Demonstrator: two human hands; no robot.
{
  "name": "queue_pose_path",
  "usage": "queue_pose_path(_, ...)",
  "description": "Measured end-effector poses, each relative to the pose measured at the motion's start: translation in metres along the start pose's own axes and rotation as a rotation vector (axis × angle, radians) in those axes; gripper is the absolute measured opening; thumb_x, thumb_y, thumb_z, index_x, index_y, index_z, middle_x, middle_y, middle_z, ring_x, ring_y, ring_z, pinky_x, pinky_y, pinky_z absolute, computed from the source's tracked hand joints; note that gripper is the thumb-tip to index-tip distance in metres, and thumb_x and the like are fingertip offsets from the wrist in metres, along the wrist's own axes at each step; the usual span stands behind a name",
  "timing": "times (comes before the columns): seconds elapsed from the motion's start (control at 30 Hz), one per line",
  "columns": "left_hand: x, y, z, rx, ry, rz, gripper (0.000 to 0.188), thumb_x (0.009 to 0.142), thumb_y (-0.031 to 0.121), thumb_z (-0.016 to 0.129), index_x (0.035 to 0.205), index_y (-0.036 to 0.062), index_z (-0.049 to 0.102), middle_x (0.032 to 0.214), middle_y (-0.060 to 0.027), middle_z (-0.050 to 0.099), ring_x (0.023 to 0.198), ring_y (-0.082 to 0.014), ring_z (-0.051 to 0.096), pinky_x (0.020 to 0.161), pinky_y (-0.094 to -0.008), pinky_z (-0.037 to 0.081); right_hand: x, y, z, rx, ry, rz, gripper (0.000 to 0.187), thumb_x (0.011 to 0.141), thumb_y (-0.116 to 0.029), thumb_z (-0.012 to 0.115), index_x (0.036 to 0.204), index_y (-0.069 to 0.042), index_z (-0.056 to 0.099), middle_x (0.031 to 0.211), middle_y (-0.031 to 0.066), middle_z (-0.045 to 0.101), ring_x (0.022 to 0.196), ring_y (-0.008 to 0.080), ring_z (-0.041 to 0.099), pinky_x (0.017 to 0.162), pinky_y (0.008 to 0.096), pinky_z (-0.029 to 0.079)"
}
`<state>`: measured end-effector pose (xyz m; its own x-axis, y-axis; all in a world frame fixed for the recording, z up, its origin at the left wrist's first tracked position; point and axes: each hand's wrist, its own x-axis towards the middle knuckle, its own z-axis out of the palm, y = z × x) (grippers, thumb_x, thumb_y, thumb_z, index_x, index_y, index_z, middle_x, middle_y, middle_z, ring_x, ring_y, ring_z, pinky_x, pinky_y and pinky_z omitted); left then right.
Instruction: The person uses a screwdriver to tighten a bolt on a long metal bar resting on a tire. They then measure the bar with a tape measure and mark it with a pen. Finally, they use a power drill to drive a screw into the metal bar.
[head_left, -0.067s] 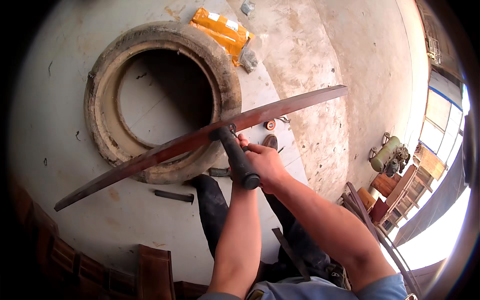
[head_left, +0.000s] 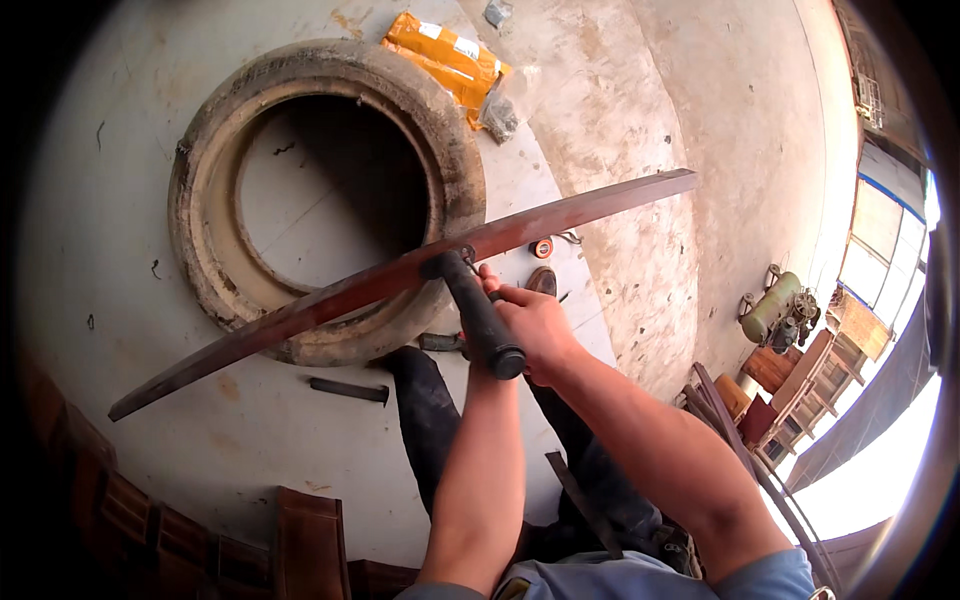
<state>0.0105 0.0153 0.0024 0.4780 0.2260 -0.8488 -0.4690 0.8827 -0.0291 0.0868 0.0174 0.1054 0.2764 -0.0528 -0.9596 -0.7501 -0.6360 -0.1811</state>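
A long reddish-brown bar (head_left: 560,218) runs slantwise across the view, above a large worn tire (head_left: 205,245). From the bar's middle a black cylindrical part (head_left: 480,318) points back toward me, its rounded end nearest my body. My right hand (head_left: 540,330) is closed close beside this cylinder, just below the bar. A small thin metal piece shows by the fingertips, too small to name. My left hand (head_left: 487,278) is mostly hidden behind the cylinder, with only some fingertips showing near the bar. What its fingers hold cannot be seen.
An orange package (head_left: 445,65) lies beyond the tire. On the floor are a small orange-and-black roll (head_left: 542,247), a dark flat strip (head_left: 348,390) and a dark tube-like piece (head_left: 440,343). Brown panels (head_left: 310,545) line the lower left. A green tank compressor (head_left: 770,305) stands at right.
The near end of the black cylinder has shifted very slightly right and my arms have moved a touch with it. The bar keeps almost the same place.
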Motion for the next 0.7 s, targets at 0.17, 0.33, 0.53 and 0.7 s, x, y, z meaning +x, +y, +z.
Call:
queue_pose_path(0.17, 0.002, -0.001, 0.002, -0.010, 0.023, -0.021, 0.034, 0.096, 0.022, 0.059, 0.121, 0.0020, 0.048, 0.085, -0.0004, 0.054, 0.079, -0.0108, 0.054, 0.082, -0.0243, 0.047, -0.001, -0.010, -0.002, 0.059, -0.006, 0.061, 0.041, 0.090, -0.013, 0.059, 0.127, 0.005, 0.059, 0.098, 0.0109, 0.067, 0.076, 0.0128, 0.062, 0.066, 0.0278, 0.049)
queue_pose_path(0.33, 0.001, 0.005, 0.004, -0.061, 0.146, -0.173, 0.024, 0.096, 0.020, 0.057, 0.112, 0.0044, 0.051, 0.082, -0.0006, 0.056, 0.071, -0.0113, 0.056, 0.074, -0.0234, 0.051, 0.008, 0.004, -0.004, 0.228, 0.013, 0.130, 0.034, 0.093, -0.017, 0.053, 0.125, -0.008, 0.064, 0.075, 0.0058, 0.062, 0.049, 0.0126, 0.050, 0.042, 0.0296, 0.038)
queue_pose_path(0.53, 0.002, 0.005, 0.008, 0.085, 0.218, -0.087, 0.026, 0.095, 0.022, 0.060, 0.113, 0.0049, 0.052, 0.084, -0.0008, 0.056, 0.077, -0.0114, 0.056, 0.075, -0.0238, 0.050, 0.005, -0.007, -0.007, 0.419, 0.011, 0.262, 0.026, 0.095, -0.018, 0.050, 0.116, -0.014, 0.066, 0.065, 0.0003, 0.055, 0.042, 0.0101, 0.041, 0.037, 0.0267, 0.028)
queue_pose_path(0.7, -0.006, 0.010, 0.011, 0.254, 0.118, -0.024, 0.036, 0.093, 0.024, 0.063, 0.120, 0.0027, 0.051, 0.089, -0.0022, 0.054, 0.080, -0.0125, 0.053, 0.078, -0.0249, 0.048, -0.009, -0.008, -0.003, 0.463, 0.001, 0.246, 0.038, 0.093, -0.015, 0.054, 0.128, -0.004, 0.059, 0.087, 0.0085, 0.065, 0.054, 0.0137, 0.056, 0.041, 0.0300, 0.041)
